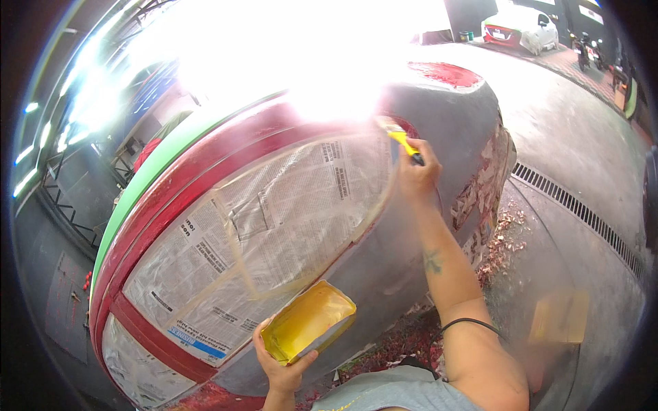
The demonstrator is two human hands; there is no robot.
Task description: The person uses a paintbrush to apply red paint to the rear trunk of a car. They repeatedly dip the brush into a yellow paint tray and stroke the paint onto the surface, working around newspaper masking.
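My right hand (416, 177), fingers clamped on a yellow brush (401, 139), coats the car body (384, 267); left hand (282, 363) grips the yellow tray (308, 322). Next, I judge, a reload.

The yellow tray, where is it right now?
In the head view the yellow tray sits low and centre-left, held from below by the left hand, close against the grey car panel just under the newspaper masking.
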